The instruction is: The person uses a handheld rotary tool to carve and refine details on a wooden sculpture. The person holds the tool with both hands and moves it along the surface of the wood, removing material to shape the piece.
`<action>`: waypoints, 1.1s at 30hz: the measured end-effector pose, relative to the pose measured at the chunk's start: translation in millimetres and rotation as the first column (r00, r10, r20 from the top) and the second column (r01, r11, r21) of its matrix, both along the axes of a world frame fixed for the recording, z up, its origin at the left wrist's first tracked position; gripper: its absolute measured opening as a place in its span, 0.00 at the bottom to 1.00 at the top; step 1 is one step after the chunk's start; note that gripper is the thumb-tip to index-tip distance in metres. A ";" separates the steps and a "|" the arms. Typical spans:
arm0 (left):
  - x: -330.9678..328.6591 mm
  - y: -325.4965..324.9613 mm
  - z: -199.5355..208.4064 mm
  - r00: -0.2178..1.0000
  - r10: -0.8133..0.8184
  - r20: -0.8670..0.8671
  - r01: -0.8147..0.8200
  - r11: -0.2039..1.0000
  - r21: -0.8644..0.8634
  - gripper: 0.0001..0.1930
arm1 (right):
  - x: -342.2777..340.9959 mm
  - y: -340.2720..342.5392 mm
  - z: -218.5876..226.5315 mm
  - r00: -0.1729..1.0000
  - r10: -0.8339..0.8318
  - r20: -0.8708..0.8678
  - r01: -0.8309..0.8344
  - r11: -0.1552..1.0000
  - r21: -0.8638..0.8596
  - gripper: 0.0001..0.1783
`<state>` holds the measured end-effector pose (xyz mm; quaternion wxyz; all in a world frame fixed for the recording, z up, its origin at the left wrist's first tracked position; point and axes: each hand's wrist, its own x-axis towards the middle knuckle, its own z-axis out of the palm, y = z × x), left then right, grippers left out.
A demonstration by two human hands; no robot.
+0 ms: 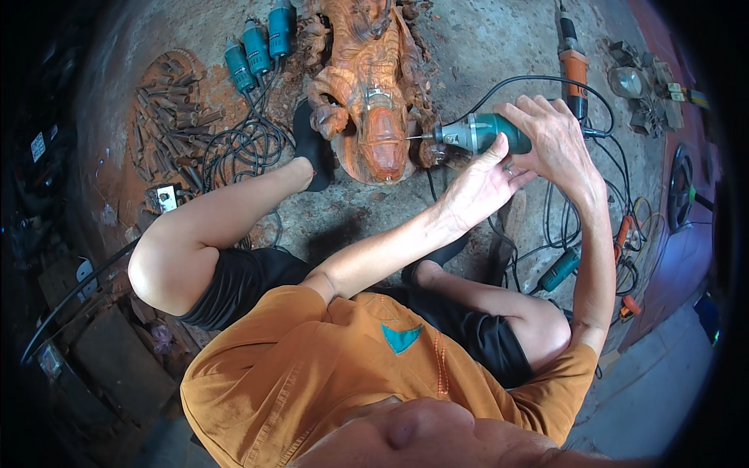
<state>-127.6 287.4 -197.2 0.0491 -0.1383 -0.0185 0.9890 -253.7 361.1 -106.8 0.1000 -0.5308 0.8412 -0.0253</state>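
Note:
A teal die grinder (485, 133) with a grey nose lies sideways in my two hands. My right hand (546, 136) wraps over its rear body from above. From below, my left hand (482, 189) grips it, with the thumb up against the body and the fingers partly hidden beneath. The thin bit (418, 138) points left, its tip at the side of a reddish-brown wood carving (385, 144). Whether the tip touches the wood is too small to tell. The carving has a rounded near end and curling, ridged shapes farther back.
Several teal power tools (256, 48) lie at the far left with tangled black cords (246, 144). Beside them is a pile of rod-like pieces (175, 109) on wood dust. An orange-and-black grinder (576, 78) and another teal tool (559, 270) lie at right. My feet flank the carving's near end.

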 end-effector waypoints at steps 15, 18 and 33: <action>1.7 1.9 0.5 1.000 -0.011 0.008 0.011 1.000 0.014 0.27 | -0.6 1.3 1.4 0.999 -0.002 0.046 0.000 0.999 0.049 0.35; 4.2 3.4 11.9 1.000 -0.003 0.003 0.003 1.000 0.019 0.26 | 6.4 3.1 16.9 1.000 -0.013 -0.006 0.013 0.999 -0.037 0.33; 31.7 0.1 41.8 1.000 -0.005 0.013 0.006 0.998 -0.067 0.21 | 33.4 -3.2 50.1 0.997 -0.046 0.069 0.042 0.998 0.052 0.33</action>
